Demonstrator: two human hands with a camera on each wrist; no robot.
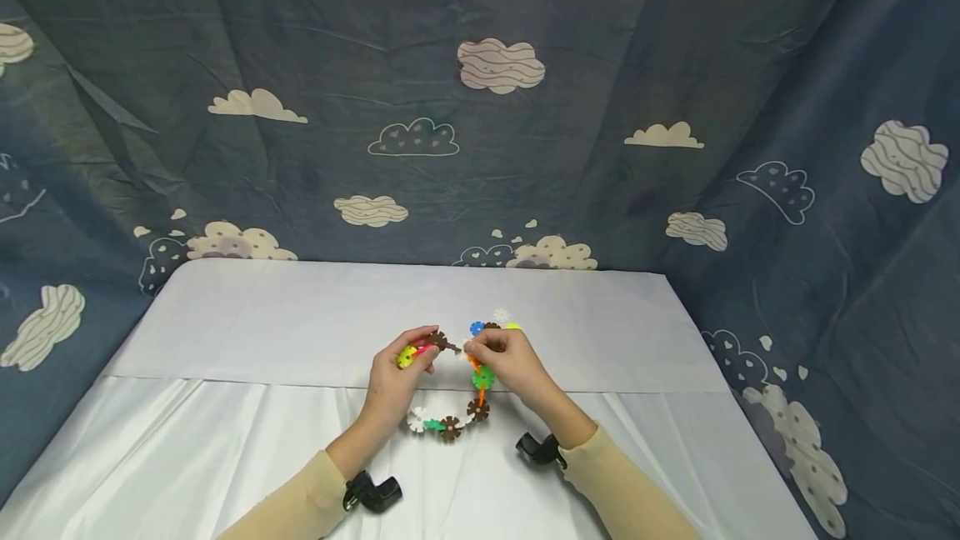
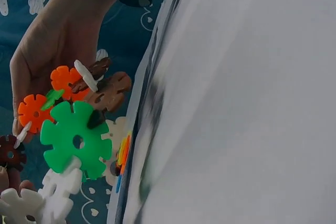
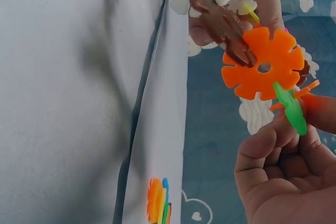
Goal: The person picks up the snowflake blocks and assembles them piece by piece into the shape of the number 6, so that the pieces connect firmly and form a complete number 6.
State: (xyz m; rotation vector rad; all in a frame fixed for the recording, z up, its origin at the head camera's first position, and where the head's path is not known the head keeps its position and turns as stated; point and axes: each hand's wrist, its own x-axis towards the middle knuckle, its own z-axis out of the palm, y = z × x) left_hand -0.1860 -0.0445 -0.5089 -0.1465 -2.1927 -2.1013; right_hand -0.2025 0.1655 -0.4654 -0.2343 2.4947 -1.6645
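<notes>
A chain of interlocking plastic snowflake discs (image 1: 450,429) hangs in a loop between my two hands, with white, brown, green and orange pieces. My left hand (image 1: 392,373) grips one side of it, near a yellow disc (image 1: 407,357), a pink one and a brown disc (image 1: 438,341). My right hand (image 1: 517,363) pinches the other side by an edge-on orange disc beside a small green disc (image 3: 290,109). A larger orange disc (image 3: 265,65) joins there. The fingertips of both hands are close together but apart. In the left wrist view, a green disc (image 2: 76,139) hangs nearest the camera.
Several loose discs, among them a blue one (image 1: 477,328) and a white one (image 1: 501,315), lie on the table just behind my right hand. The white-covered table (image 1: 247,323) ends at a dark cloud-print curtain (image 1: 420,65). Each wrist wears a black camera.
</notes>
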